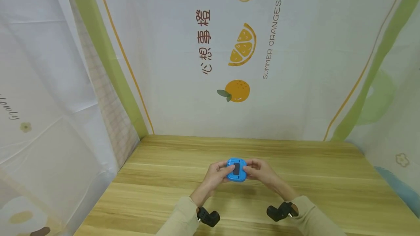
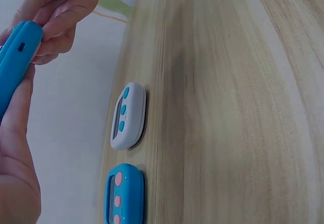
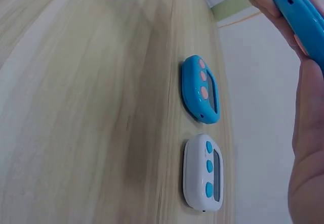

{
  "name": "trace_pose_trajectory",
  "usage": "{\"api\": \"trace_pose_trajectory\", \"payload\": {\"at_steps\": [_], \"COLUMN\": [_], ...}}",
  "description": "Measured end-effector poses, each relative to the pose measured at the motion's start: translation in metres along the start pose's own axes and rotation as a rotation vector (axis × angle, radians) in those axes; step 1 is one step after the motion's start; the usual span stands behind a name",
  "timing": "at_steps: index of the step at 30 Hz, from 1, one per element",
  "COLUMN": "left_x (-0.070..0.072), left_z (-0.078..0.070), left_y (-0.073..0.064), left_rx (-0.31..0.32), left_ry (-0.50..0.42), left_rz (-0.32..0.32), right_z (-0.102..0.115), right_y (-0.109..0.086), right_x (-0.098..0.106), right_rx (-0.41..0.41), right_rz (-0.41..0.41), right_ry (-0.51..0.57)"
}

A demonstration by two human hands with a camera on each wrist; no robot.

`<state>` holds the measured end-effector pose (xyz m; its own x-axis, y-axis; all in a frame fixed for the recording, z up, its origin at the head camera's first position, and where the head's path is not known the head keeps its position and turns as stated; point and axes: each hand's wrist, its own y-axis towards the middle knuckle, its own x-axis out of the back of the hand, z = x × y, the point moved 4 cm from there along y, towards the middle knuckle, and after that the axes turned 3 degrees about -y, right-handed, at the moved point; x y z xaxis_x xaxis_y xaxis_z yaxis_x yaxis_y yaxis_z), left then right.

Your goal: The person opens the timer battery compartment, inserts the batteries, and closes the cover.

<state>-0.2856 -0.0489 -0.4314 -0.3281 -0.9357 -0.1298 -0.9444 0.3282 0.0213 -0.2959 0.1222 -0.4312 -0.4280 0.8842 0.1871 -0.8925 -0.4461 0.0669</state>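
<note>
Both hands hold a blue digital timer (image 1: 242, 176) above the wooden table, its back with a dark rectangle facing up in the head view. My left hand (image 1: 214, 176) grips the left side, thumb lying across the back to the dark rectangle. The right hand (image 1: 264, 173) pinches the right edge between thumb and fingers. A pink button shows on the held timer's underside in the right wrist view. Two more timers lie on the table in the wrist views: a white timer (image 2: 132, 115) with blue buttons and a second blue timer (image 3: 192, 92) with pink buttons.
The wooden table (image 1: 157, 192) ends at a white cloth (image 1: 295, 83) printed with oranges, and more cloth hangs at both sides. A black wrist mount (image 1: 209, 217) sits on each forearm. The two lying timers cannot be made out in the head view.
</note>
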Motion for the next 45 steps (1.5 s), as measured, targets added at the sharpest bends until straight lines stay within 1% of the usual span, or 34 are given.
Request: {"api": "trace_pose_trajectory", "payload": {"at_steps": [6, 9, 12, 14, 18, 21, 23, 25, 28, 31, 33, 36, 38, 42, 45], "left_x": [0.001, 0.002, 0.002, 0.002, -0.001, -0.004, -0.004, -0.002, 0.002, 0.004, 0.004, 0.005, 0.005, 0.003, 0.002], "left_z": [0.001, 0.001, 0.001, 0.0, -0.011, -0.019, -0.017, -0.011, 0.001, 0.009, 0.012, 0.012, 0.012, 0.01, 0.009], "left_y": [-0.002, -0.002, -0.002, -0.002, -0.009, -0.015, -0.016, -0.015, -0.011, -0.008, -0.007, -0.006, -0.006, -0.006, -0.006], "left_rx": [-0.001, -0.005, -0.012, -0.024, -0.025, -0.01, -0.004, 0.0, 0.005, 0.022, 0.045, 0.08, 0.1, 0.111, 0.108], "left_ry": [-0.004, -0.004, 0.001, 0.005, 0.007, 0.029, 0.06, 0.09, 0.124, 0.132, 0.132, 0.093, 0.067, 0.018, 0.006], "left_rz": [-0.002, -0.017, -0.04, -0.053, -0.047, -0.036, -0.033, -0.034, -0.032, -0.012, 0.001, 0.021, 0.025, 0.013, -0.019], "right_z": [0.004, 0.003, 0.0, -0.001, 0.001, 0.005, 0.008, 0.01, 0.013, 0.015, 0.015, 0.017, 0.018, 0.021, 0.022], "right_y": [-0.001, -0.001, -0.001, -0.001, -0.003, -0.004, -0.004, -0.004, -0.005, -0.005, -0.005, -0.006, -0.006, -0.007, -0.009], "right_x": [-0.005, -0.008, -0.009, -0.01, -0.01, -0.008, -0.005, -0.003, 0.0, 0.002, 0.003, 0.003, 0.002, -0.003, -0.006], "right_rx": [0.032, 0.02, -0.011, -0.016, 0.014, 0.036, 0.046, 0.053, 0.066, 0.1, 0.135, 0.201, 0.24, 0.307, 0.343], "right_rz": [-0.033, -0.038, -0.041, -0.038, -0.041, -0.088, -0.137, -0.182, -0.208, -0.202, -0.197, -0.197, -0.19, -0.175, -0.177], "right_ry": [-0.025, -0.045, -0.048, -0.045, -0.063, -0.099, -0.129, -0.156, -0.198, -0.247, -0.288, -0.359, -0.377, -0.389, -0.397]}}
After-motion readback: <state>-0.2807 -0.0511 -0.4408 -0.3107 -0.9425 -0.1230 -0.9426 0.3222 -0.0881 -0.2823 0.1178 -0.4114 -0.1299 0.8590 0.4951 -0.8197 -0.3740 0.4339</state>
